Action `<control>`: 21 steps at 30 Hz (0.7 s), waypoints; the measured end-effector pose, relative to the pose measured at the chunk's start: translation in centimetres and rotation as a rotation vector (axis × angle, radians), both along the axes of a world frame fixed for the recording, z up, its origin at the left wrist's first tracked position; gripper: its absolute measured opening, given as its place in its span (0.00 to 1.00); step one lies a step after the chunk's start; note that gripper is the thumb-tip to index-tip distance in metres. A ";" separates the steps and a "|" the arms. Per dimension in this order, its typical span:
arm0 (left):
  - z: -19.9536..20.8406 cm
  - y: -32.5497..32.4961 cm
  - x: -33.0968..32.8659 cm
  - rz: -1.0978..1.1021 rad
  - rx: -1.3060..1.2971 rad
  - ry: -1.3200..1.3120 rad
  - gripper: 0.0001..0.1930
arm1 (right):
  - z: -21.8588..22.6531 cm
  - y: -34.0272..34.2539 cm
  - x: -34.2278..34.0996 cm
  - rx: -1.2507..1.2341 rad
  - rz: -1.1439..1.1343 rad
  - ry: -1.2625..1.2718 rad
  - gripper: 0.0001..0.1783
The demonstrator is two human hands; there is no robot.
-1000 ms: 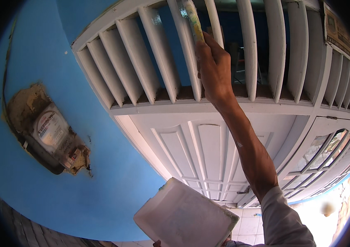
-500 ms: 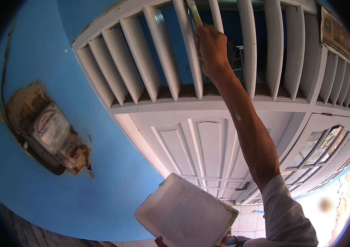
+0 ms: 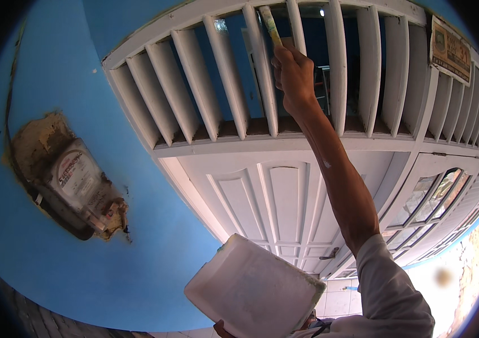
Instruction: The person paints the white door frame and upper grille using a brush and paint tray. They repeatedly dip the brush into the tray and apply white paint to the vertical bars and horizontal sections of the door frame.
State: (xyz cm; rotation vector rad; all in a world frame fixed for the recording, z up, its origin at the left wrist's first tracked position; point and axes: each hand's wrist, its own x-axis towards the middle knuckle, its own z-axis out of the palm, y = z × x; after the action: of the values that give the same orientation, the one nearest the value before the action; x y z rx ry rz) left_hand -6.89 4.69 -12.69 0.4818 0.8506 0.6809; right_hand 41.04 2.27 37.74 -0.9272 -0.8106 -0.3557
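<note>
My right hand (image 3: pixel 296 79) is raised high and closed around the paint-stained handle of a paintbrush (image 3: pixel 271 27). The brush points upward, its tip near the top of a white slat (image 3: pixel 262 73) in the vent grille over the door. Whether the bristles touch the slat I cannot tell. At the lower edge, a bit of my left hand (image 3: pixel 222 328) shows, gripping the rim of a white paint tray (image 3: pixel 256 284). The tray is tilted, with dried paint along its edges, and hides most of that hand.
Below the grille stands a white panelled door (image 3: pixel 284 197) with a dark handle (image 3: pixel 329 254). An electricity meter (image 3: pixel 78 180) sits in a broken recess of the blue wall (image 3: pixel 155 265). A small sign plate (image 3: pixel 451 49) hangs at the upper right, above a glazed window (image 3: pixel 434 194).
My right hand and the brush have come down slightly, so more of the brush shows. The view has shifted a little; the tray stays nearly in place.
</note>
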 end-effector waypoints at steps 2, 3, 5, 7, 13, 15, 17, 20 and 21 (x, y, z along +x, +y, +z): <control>0.6 -0.1 0.2 0.004 0.012 -0.004 0.34 | -1.2 -0.4 -1.3 0.005 -0.036 -0.027 0.12; 0.9 -0.2 0.4 0.003 0.023 -0.007 0.34 | -1.9 -0.7 -2.2 0.012 -0.050 -0.011 0.13; 1.6 -0.3 0.7 0.006 0.043 -0.014 0.35 | -2.2 -0.6 -2.7 0.021 0.013 0.078 0.13; 2.1 -0.5 0.9 0.006 0.053 -0.016 0.35 | -2.0 -0.2 -2.3 0.021 0.162 0.225 0.10; 3.1 -0.5 1.2 0.006 0.078 -0.038 0.37 | 1.3 1.2 0.6 0.060 0.135 0.238 0.11; 3.3 -0.6 1.2 0.008 0.084 -0.040 0.37 | 1.4 1.2 0.5 0.098 0.118 0.200 0.09; 3.6 -0.6 1.3 0.012 0.088 -0.043 0.37 | 0.1 1.0 -0.5 0.128 0.069 0.116 0.12; 3.8 -0.5 1.4 0.020 0.089 -0.050 0.38 | -2.5 0.4 -1.7 0.101 0.029 0.075 0.14; 3.9 -0.6 1.3 0.019 0.093 -0.050 0.38 | -2.9 0.3 -1.9 0.089 0.015 0.086 0.13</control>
State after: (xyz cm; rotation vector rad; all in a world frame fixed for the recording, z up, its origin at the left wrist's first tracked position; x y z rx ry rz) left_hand -5.57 4.09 -8.83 0.5386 0.7796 0.7490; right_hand 39.19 2.53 34.82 -0.8471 -0.7175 -0.3342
